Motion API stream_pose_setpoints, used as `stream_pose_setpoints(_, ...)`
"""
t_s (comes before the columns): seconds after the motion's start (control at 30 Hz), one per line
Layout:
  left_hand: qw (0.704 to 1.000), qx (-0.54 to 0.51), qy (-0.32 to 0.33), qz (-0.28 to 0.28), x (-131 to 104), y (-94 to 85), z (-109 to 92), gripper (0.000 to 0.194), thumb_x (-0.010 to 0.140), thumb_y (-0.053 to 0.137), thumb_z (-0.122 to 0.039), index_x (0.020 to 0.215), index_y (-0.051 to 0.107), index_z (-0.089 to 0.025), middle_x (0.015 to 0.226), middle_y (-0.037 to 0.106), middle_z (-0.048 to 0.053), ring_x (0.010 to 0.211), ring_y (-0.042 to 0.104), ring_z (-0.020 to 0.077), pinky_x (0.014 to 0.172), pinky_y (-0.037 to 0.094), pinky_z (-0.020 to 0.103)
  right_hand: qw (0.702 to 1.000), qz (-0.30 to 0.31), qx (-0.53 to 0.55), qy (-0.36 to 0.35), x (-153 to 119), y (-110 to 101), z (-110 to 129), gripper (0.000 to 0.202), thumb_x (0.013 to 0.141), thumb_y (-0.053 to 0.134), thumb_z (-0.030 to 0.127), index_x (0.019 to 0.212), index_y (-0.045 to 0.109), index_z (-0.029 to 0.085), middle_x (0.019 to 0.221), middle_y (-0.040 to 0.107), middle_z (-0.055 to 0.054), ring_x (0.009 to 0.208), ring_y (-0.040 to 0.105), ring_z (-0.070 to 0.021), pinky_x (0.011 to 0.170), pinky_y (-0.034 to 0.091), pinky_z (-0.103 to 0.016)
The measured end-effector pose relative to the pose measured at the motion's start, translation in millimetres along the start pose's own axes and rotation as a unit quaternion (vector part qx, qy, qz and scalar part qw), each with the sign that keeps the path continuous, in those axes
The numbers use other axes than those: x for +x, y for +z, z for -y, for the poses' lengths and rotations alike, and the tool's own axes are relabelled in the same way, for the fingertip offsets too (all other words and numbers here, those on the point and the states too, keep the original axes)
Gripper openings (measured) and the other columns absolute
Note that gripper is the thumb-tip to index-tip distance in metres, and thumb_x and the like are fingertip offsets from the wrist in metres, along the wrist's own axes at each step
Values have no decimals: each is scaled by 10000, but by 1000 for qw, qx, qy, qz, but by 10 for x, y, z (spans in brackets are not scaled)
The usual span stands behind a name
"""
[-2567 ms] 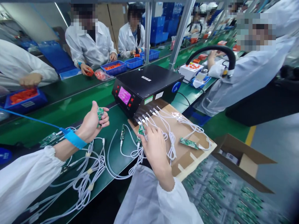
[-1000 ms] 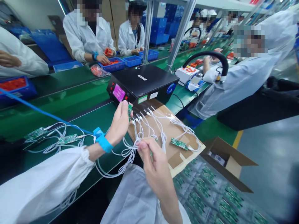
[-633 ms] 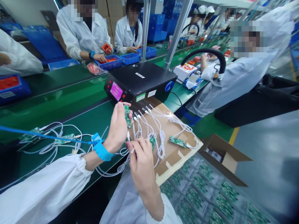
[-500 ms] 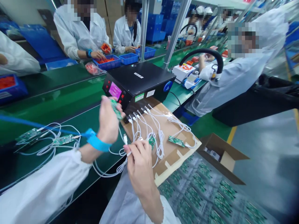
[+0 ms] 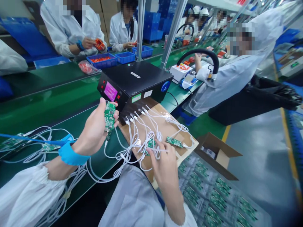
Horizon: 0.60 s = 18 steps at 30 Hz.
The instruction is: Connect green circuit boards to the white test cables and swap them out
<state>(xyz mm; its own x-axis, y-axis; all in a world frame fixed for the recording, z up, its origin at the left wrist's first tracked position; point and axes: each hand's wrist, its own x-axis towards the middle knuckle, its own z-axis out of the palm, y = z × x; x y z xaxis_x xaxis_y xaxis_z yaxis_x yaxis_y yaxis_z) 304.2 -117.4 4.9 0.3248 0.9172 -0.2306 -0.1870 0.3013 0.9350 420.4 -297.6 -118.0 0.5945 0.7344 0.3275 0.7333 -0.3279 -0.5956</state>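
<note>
Green and thin, one board stands in my left hand, with the thumb and fingers wrapped round it. From far off, I see it just in front of the black box, which has a pink screen and sits by the green bench. My right hand bends over white cords on the cardboard. Its fingers are curled, but I can't tell if they pinch a cord. Another board lies near them.
</note>
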Motion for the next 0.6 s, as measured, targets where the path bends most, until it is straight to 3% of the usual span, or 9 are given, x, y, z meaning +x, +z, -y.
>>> stream_pose_setpoints(0.1,999,13,-27,14,-19,13,45,397,1003,495,-529,959,636,-160,695,552,26,556,508,128,495,459,214,996,70,52,9,96,45,-188,264,1011,548,326,1177,696,184,1017,723,-110,999,623,-283,899,533,-471)
stream_pose_setpoints(0.17,999,19,-36,23,-47,39,77,412,980,529,-559,971,633,-160,698,562,25,552,515,131,498,464,220,990,85,114,18,131,-11,-233,247,1002,550,295,1160,707,190,984,733,-93,946,652,-250,882,544,-434)
stream_pose_setpoints(0.4,996,29,-58,59,-88,187,130,412,980,536,-562,989,595,-155,697,544,13,574,541,136,504,462,224,941,-2,322,106,162,-402,-215,242,932,699,392,1124,745,252,1078,765,-61,997,712,-210,922,577,-381)
stream_pose_setpoints(0.5,990,43,-63,118,-102,222,336,463,908,619,-628,993,569,-175,701,504,-20,521,447,97,459,380,201,903,5,406,138,120,-412,-233,249,903,746,378,1123,754,262,1044,785,-47,992,740,-197,921,590,-347)
stream_pose_setpoints(0.6,975,113,-68,181,-163,237,634,490,909,577,-671,1005,554,-191,749,513,-26,517,386,74,469,322,199,860,12,482,165,74,-366,-226,235,899,762,367,1117,754,277,1012,797,-26,987,752,-173,923,588,-299)
